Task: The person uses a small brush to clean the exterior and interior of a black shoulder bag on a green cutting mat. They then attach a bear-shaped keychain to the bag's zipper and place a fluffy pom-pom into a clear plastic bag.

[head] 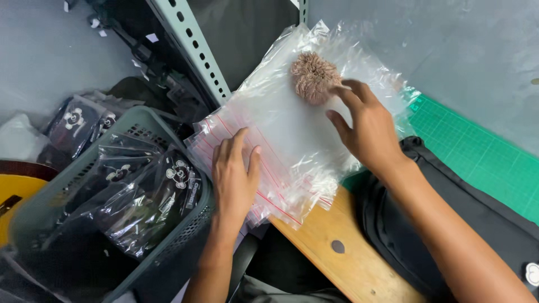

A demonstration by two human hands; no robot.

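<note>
two hands: both lay on a stack of clear zip bags (292,140) at the centre of the frame.
left hand (234,179): flat on the lower left of the stack, fingers close together, thumb apart, pinching nothing.
right hand (368,132): fingers loosely spread, fingertips touching a fluffy brown pompom (314,77) in the upper middle of the frame.
pompom: it sat at the far end of the stack; whether inside the top bag or on it could not be told.
stack: it rested partly on a wooden table edge (337,252), partly against a grey perforated rack post (196,50).
done so far: a grey basket (185,241) at lower left already held many sealed bags with dark items.
left to do: the red-striped bag mouths looked unsealed, and most bags in the stack appeared empty.
nearby: a green cutting mat (483,163) at right, a black cloth (449,224) beneath the right forearm.
</note>
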